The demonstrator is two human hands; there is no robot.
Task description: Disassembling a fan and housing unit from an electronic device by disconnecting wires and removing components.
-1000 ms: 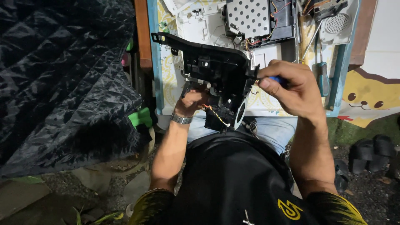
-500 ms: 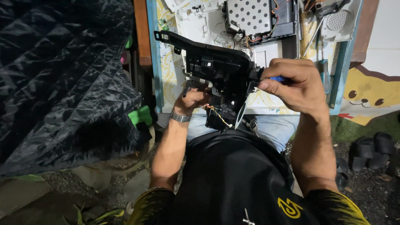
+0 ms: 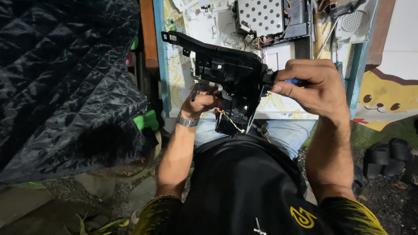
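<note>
A black plastic frame part (image 3: 226,72) with small wires hanging from its lower end is held up over my lap. My left hand (image 3: 201,102), with a metal watch on the wrist, grips its underside. My right hand (image 3: 311,85) is closed around a blue-handled screwdriver (image 3: 299,81), whose tip meets the right edge of the black part. The fingers hide most of the tool.
Beyond the part lies a low table with a blue rim (image 3: 162,65) carrying a white opened device (image 3: 213,24) with a perforated metal plate (image 3: 260,16) and a round speaker grille (image 3: 353,21). A black quilted cover (image 3: 65,82) fills the left. Black rubber pieces (image 3: 389,156) lie on the ground at right.
The black part and both hands have shifted slightly; my right hand keeps the screwdriver at the part's right edge.
</note>
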